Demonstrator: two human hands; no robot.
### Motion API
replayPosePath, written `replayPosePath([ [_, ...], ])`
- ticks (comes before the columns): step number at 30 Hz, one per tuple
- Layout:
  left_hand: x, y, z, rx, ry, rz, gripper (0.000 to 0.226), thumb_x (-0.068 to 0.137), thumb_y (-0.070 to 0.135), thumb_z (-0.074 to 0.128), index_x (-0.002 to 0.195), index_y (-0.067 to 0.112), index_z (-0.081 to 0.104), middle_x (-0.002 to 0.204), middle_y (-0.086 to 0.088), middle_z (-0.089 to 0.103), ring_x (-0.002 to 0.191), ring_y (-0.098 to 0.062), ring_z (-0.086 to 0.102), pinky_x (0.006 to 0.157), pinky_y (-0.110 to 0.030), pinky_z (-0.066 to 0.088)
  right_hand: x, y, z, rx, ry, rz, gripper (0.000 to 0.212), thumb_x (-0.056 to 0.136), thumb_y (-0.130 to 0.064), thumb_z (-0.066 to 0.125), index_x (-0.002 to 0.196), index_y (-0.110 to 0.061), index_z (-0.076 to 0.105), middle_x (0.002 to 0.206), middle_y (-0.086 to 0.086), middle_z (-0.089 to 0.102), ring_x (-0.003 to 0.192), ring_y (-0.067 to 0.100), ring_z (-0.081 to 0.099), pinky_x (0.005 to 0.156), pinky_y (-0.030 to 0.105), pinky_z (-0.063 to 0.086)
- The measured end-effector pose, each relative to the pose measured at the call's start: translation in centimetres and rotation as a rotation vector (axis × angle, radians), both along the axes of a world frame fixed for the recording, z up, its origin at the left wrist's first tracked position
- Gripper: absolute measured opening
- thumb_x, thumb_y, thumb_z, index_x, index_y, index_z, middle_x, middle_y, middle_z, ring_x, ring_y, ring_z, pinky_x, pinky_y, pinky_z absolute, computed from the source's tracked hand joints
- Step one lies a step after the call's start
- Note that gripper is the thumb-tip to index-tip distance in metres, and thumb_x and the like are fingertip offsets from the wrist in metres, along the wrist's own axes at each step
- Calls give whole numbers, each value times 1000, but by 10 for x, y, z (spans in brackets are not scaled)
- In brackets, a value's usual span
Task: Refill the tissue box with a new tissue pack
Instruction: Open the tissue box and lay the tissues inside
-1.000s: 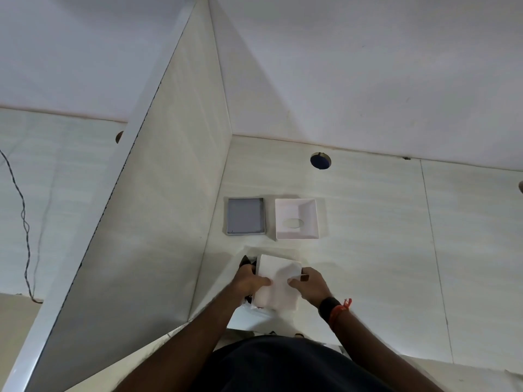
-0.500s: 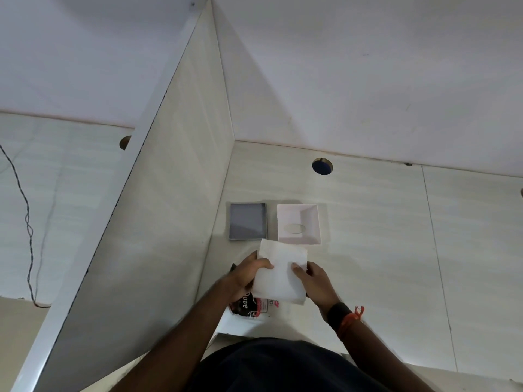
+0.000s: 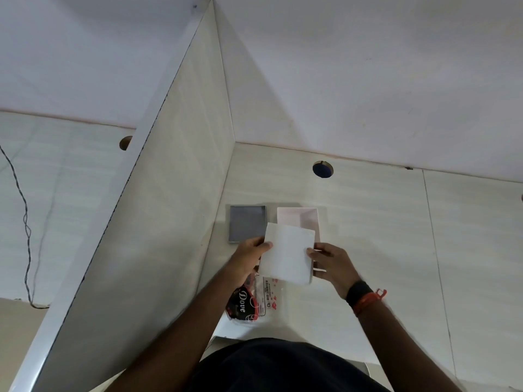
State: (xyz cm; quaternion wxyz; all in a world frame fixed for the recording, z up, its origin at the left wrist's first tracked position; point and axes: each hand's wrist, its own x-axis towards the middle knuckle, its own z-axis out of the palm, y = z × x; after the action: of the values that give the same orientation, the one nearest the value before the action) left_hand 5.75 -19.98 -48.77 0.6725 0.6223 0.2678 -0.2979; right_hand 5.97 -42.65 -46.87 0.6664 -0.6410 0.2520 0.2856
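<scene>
A white stack of tissues (image 3: 287,251) is held above the desk between both hands. My left hand (image 3: 249,257) grips its left edge and my right hand (image 3: 329,263) grips its right edge. The far edge of the stack overlaps the near part of the open white tissue box (image 3: 304,217), which stands upside down behind it. A grey flat lid (image 3: 246,223) lies just left of the box. An empty plastic wrapper (image 3: 252,301) with a dark "Dove" label lies on the desk below the stack.
A tall white partition (image 3: 158,222) stands close on the left. The wall runs behind the desk (image 3: 396,250), with a round cable hole (image 3: 322,168) near it. A black cable (image 3: 25,227) hangs on the far left.
Both hands have lifted the tissue stack out of the wrapper and carried it away from me toward the white box. The wrapper now lies uncovered on the desk.
</scene>
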Motion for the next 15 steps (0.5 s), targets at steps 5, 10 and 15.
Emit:
replayPosePath([
  [5,33,-15,1,137,-50,4,29,93,16,65,120,7,67,115,-14,72,102,-30,70,86,-45,60,38,-10,1,-51,-32,-8,21,94,-7,65,114,-3,68,101,8,72,86,23,69,67,31,57],
  [10,71,-32,-1,278,-103,16,28,91,15,66,116,3,71,103,-13,74,99,-34,71,89,-50,58,73,-17,-9,-129,-63,-58,24,94,-4,65,118,0,65,103,11,69,92,30,65,71,34,57],
  [15,85,-45,-12,444,-148,-58,27,96,15,55,113,3,72,107,-20,74,99,-35,70,88,-48,58,88,-19,-28,-205,-87,-76,31,94,-3,63,124,4,65,117,18,69,104,34,65,84,43,56],
])
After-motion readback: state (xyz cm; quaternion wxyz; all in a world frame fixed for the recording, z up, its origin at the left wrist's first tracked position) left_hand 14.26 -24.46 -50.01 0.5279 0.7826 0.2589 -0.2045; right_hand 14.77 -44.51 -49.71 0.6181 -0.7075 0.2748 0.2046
